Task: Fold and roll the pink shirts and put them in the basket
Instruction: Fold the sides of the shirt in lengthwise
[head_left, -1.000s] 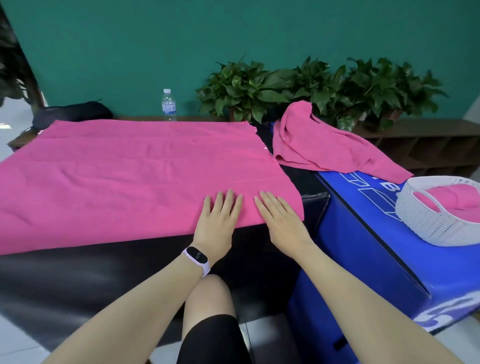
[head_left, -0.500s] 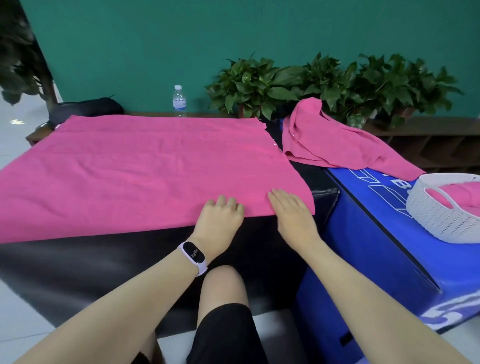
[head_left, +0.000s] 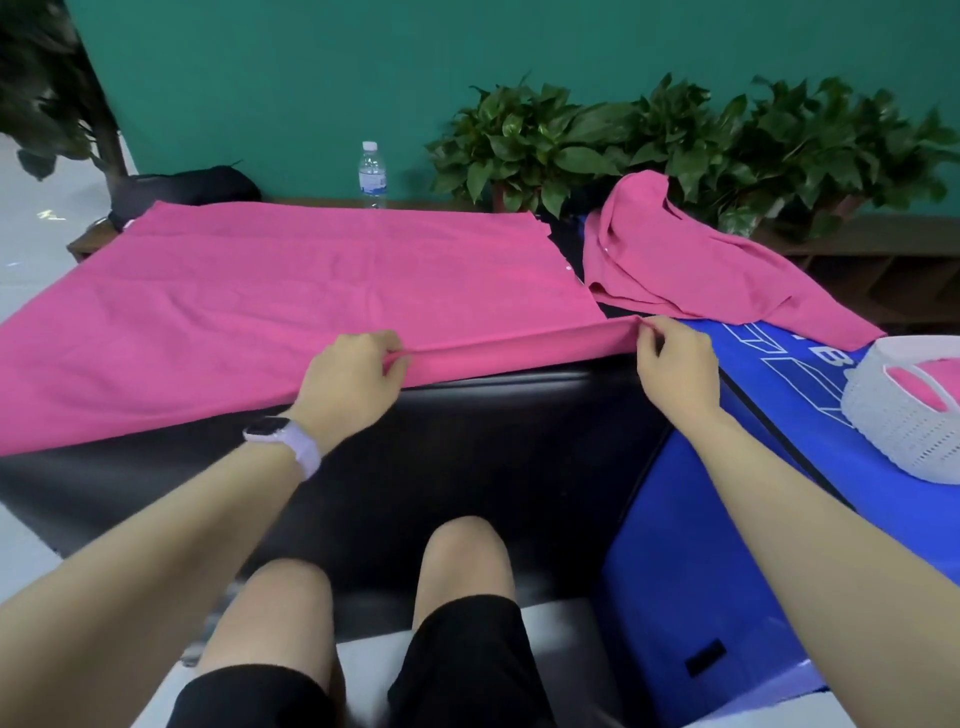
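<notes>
A folded pink shirt (head_left: 291, 291) lies flat across the black table (head_left: 467, 447). Its near right edge is turned up into a narrow roll. My left hand (head_left: 350, 376) pinches that rolled edge near the middle, and my right hand (head_left: 672, 364) pinches it at the right corner. A second pink shirt (head_left: 691, 270) lies crumpled at the back right, partly on the blue table (head_left: 727, 545). The white basket (head_left: 904, 421) sits at the far right on the blue table with a rolled pink shirt (head_left: 914, 382) inside.
A water bottle (head_left: 372, 174) stands behind the table by the green wall. Potted plants (head_left: 649, 150) line a wooden shelf at the back right. A black bag (head_left: 182, 189) lies at the back left. My knees are below the table's front.
Both hands went from lying flat on the shirt's near right edge to pinching it. My right hand moved out to the corner, and the edge is turned over into a narrow roll.
</notes>
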